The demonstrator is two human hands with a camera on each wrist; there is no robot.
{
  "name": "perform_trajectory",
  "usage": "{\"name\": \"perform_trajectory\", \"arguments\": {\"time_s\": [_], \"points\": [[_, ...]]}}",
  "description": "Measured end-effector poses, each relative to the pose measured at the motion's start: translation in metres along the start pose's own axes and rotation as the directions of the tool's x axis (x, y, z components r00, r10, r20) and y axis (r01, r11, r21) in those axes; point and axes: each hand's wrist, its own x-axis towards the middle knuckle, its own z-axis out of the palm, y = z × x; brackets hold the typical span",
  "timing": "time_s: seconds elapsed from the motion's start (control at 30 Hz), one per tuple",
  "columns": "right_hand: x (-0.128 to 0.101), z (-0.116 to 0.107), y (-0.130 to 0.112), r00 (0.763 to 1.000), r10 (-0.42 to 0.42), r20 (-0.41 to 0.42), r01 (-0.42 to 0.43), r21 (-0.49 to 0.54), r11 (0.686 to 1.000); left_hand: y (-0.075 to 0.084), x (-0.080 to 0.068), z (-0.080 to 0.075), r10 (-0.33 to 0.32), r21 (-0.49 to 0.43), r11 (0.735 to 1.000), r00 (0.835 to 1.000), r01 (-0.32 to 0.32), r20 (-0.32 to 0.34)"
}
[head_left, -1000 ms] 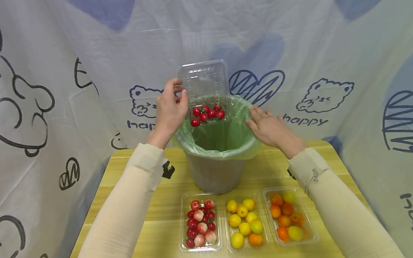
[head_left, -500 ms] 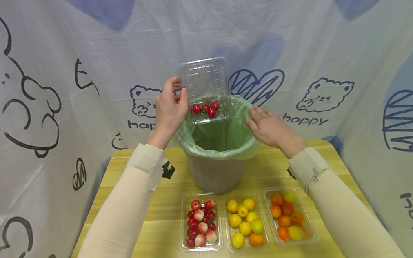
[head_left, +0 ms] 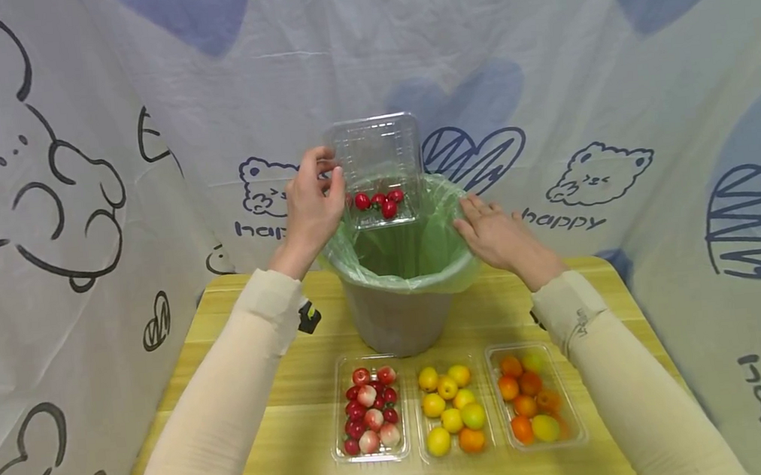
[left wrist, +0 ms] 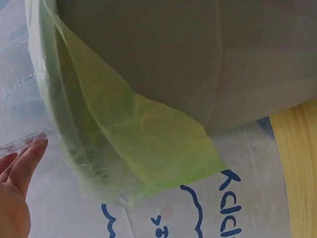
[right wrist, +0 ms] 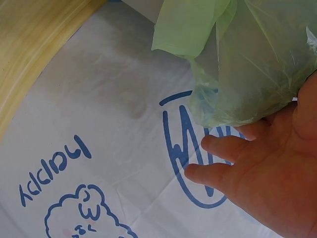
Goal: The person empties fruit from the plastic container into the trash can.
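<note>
— Since the clear tray (head_left: 378, 164) is tipped up on end over the mouth of the bin (head_left: 397, 315), why do the red fruits (head_left: 378, 201) sit bunched at its lower edge?
— From the head view, that tilt looks meant to let them slide into the green liner (head_left: 417, 268). The left hand (head_left: 310, 203) grips the tray's left edge, thumb in front and fingers curled behind, wrist raised above the rim. The right hand (head_left: 494, 232) lies flat against the liner on the bin's right side, fingers straight and together, likely steadying it.
— And the three filled trays?
— They lie in a row on the wooden table (head_left: 276, 443) just before the bin: red and pink fruit (head_left: 369, 413), yellow fruit (head_left: 451, 408), orange fruit (head_left: 529, 398), all apart from both hands.
— What does the left wrist view add?
— Mostly the grey bin wall (left wrist: 198, 59) with liner (left wrist: 133, 144) folded over it. Fingertips (left wrist: 27, 158) touch the clear tray edge (left wrist: 22, 139) at the lower left; how the fingers curl I cannot tell here.
— The right wrist view?
— Right hand's palm (right wrist: 267, 178) and straight fingers (right wrist: 223, 146) lie extended just under the bunched liner (right wrist: 247, 64), pressing beside it rather than pinching it.
</note>
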Motion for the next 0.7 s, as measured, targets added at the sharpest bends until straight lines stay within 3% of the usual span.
{"name": "perform_trajectory", "arguments": {"time_s": [0.5, 0.7], "points": [[-0.0011, -0.0007, -0.0008, 1.0, 0.005, 0.007, -0.005, -0.006, 1.0, -0.0005, -0.0046, 0.0029, 0.077, -0.014, 0.997, 0.997, -0.077, 0.011], [-0.0018, -0.0009, -0.0011, 1.0, 0.006, 0.019, -0.006, -0.01, 1.0, 0.0015, -0.0053, 0.0021, 0.069, -0.006, 0.998, 0.998, -0.069, -0.003]]}}
